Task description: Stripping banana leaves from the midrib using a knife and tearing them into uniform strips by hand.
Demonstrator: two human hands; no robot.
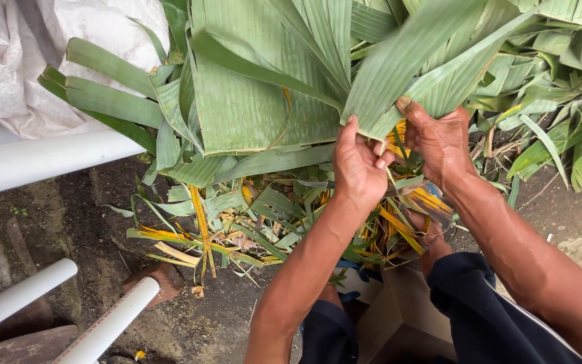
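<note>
The left hand [358,165] and the right hand [439,138] meet at the near end of one green leaf [412,61]. Both hands are closed in a pinch on that end. The left thumb lies against the leaf's lower edge, with the fingers curled behind it. The right thumb presses flat on the leaf face, just beside the left hand; the two hands nearly touch.

The leaf runs up and away from the hands toward the upper right. Its long axis is diagonal, with the held end lowest and nearest the person. The blade widens above the hands, and its ribs run along its length. The far end passes out of view at the top edge.

To the left of the left hand, a stack [250,94] of broad leaves fans out, with their cut ends pointing toward the person. Below both hands lies a heap of scraps [257,229], green and yellowed strips on the ground. To the right of the right hand, more loose leaves [560,101] are piled. White pipes [42,158] lie well apart, at far left. The person's dark trousers [479,317] show beneath the forearms.
</note>
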